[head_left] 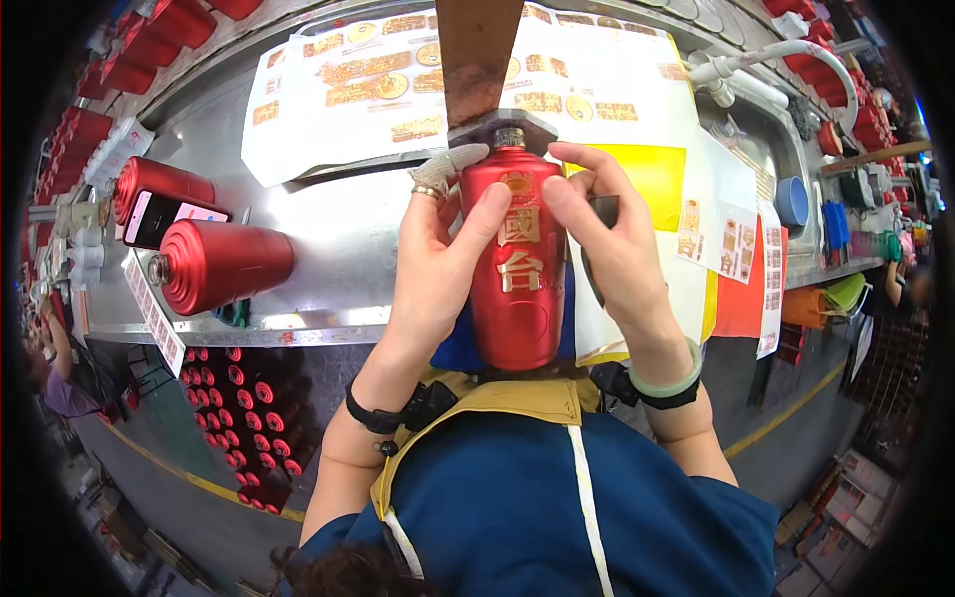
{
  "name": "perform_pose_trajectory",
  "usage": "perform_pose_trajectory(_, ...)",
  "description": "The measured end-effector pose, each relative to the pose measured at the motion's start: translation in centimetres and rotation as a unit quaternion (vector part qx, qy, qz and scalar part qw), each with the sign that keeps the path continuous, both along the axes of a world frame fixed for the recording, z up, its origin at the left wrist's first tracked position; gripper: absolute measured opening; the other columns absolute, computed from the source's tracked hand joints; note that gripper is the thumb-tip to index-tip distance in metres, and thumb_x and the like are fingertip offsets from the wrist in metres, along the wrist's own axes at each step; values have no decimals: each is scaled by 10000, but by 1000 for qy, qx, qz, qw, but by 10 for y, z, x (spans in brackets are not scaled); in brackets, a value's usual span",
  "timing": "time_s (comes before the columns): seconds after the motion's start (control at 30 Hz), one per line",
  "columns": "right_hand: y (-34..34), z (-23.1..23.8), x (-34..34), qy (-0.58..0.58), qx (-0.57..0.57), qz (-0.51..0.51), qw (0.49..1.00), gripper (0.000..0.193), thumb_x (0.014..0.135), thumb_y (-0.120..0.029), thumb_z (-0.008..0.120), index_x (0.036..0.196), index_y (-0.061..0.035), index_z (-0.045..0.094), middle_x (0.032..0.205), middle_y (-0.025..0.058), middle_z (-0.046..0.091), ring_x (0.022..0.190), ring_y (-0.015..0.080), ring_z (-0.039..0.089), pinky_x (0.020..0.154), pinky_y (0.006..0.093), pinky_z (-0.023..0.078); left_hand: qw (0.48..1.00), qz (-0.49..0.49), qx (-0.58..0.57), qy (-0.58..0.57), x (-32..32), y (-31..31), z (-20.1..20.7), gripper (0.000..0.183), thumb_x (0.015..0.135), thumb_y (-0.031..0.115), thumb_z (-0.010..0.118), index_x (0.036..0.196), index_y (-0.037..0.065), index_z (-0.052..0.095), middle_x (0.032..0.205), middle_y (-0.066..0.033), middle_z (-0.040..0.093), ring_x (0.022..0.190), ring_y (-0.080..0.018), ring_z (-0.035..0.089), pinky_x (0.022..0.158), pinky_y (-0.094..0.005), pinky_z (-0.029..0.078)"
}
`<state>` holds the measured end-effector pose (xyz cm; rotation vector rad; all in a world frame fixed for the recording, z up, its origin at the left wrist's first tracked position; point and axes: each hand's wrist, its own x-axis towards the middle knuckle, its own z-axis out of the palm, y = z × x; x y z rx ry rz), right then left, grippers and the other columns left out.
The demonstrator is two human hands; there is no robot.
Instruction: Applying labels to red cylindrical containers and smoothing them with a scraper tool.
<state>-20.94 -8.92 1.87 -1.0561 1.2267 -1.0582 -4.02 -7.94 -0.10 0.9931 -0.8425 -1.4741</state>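
A red bottle with gold raised characters and a gold emblem lies in front of me, its narrow neck pointing away. My left hand grips its left shoulder, the thumb pressing on the front beside the gold lettering. A pale cover wraps the index finger of that hand. On the opposite side, my right hand has its thumb against the bottle near the emblem, with bent fingers by the shoulder. Something dark shows behind the right fingers; I cannot make out what it is. The neck touches a grey bracket.
Two more red bottles lie at left, with a phone beside them. Sheets of gold stickers cover the bench's far side. A brown post rises ahead. At right are a sink with a blue cup and a white tap.
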Motion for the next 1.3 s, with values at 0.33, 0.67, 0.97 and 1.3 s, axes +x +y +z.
perform_pose_trajectory(0.33,-4,1,8,19,18,-18,1000,439,913,-176,828,1281,-12,652,838,-89,391,735,17,383,631,177,337,999,8,27,33,2,-5,-2,397,1046,205,680,1372,7,566,1293,-101,661,1175,-153,623,1011,-323,516)
perform_pose_trajectory(0.67,-5,3,8,44,7,-10,999,431,904,-182,835,1261,-17,660,836,-88,396,735,25,375,637,184,332,995,1,56,84,4,-7,-5,375,1049,211,676,1353,12,583,1281,-104,666,1165,-155,626,1009,-329,516)
perform_pose_trajectory(0.97,-7,5,13,30,12,-24,999,403,929,-181,822,1237,15,650,829,-84,418,742,19,393,643,172,355,999,10,28,33,1,-11,-6,406,1010,208,733,1330,2,591,1255,-99,669,1151,-161,624,1001,-330,520)
perform_pose_trajectory(1.3,-7,1,14,36,-2,-22,999,395,940,-137,805,1248,30,624,850,-72,450,743,15,397,650,164,384,999,30,-8,-16,-1,-13,-13,358,1022,200,712,1293,-10,610,1218,-107,689,1123,-165,637,989,-331,511)
